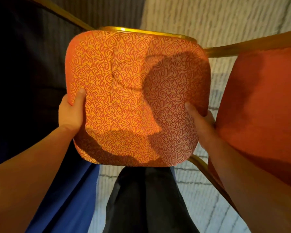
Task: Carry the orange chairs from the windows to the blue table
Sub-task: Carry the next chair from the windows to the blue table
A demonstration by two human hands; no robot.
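An orange chair fills the middle of the head view: its patterned seat cushion (121, 91) faces me, with a gold metal frame (141, 31) along the far edge. My left hand (71, 113) grips the cushion's left edge, thumb on top. My right hand (201, 122) grips the right edge, thumb on the fabric. A blue cloth (71, 190), perhaps the blue table's cover, hangs at lower left beside my left forearm.
Another orange chair (262, 105) with a gold frame stands close on the right, touching my right wrist area. My dark trousers (144, 199) are below the seat. Pale striped carpet (225, 17) lies beyond and to the right; the left is dark.
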